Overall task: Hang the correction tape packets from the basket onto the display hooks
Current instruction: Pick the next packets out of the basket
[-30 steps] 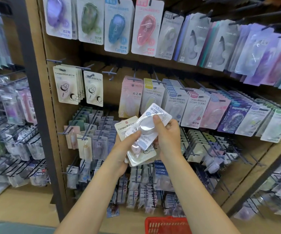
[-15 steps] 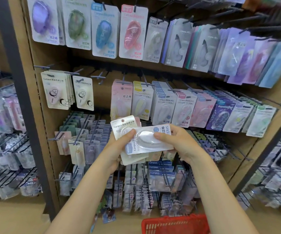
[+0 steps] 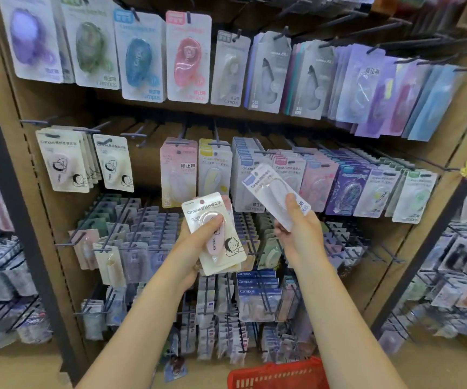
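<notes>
My left hand (image 3: 196, 248) grips the cream packets (image 3: 215, 234) as a reserve stack. My right hand (image 3: 297, 228) pinches one white packet (image 3: 271, 189), tilted toward the middle-row hooks (image 3: 257, 151) for hanging. The basket (image 3: 280, 373) sits below.

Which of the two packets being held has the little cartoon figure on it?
The cream packet in the left hand: a cartoon figure sits at its lower corner. The white packet in the right hand has a blue tab and no figure.
</notes>
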`<state>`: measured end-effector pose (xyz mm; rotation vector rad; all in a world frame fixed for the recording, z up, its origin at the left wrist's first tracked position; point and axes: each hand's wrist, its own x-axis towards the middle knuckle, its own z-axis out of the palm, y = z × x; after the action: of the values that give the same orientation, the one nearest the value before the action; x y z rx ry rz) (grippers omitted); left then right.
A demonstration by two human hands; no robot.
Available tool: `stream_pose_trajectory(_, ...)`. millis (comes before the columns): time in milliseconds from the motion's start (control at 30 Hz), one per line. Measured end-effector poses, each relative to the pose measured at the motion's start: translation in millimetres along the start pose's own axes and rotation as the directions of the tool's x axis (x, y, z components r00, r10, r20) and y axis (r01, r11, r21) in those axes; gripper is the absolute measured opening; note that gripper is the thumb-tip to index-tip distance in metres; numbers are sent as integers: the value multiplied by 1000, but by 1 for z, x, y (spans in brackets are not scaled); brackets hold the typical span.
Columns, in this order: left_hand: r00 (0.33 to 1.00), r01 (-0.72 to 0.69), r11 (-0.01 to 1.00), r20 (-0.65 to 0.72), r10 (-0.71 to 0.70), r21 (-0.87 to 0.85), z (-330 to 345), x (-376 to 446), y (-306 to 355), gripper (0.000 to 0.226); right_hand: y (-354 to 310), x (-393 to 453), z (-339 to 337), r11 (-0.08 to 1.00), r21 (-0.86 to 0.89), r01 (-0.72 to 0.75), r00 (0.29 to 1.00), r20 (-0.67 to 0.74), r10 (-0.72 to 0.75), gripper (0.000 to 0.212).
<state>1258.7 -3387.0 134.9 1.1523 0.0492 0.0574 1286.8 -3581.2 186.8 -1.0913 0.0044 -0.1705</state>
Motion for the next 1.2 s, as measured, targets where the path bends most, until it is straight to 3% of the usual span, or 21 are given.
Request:
stream_pose_trajectory(200,1000,7,1000,-10,-7,-16,9,7,-5,72,4,20,9,994,106,20,998,56,-26,24)
stream_pose_trajectory(300,1000,-3,1000,-19,2,-24,9,12,-7,72,11,26,13,992,127,10,1000,5,-10,21)
stream_pose_trajectory(500,1000,-17,1000,-21,16,-14,8,16,-9,74,32,30,11,992,-119,-49,999,10,50,27)
stream_pose_trajectory(700,1000,-23,999,-22,22,-30,9,15,-8,71,33,40,17,963,-268,-15,1000,11,18,26)
stream_pose_trajectory(900,999,-40,998,-4,39,-52,8,17,-10,74,41,57,36,930,-365,-40,998,27,53,69)
stream_pose_trajectory(1100,999,-21,998,-26,19,-67,2,13,-10,74,46,53,33,927,-353,-131,987,41,155,33)
stream_pose_trajectory(1200,1000,-17,998,-24,15,-54,-4,12,-10,72,47,32,22,901,-423,-99,993,12,115,38)
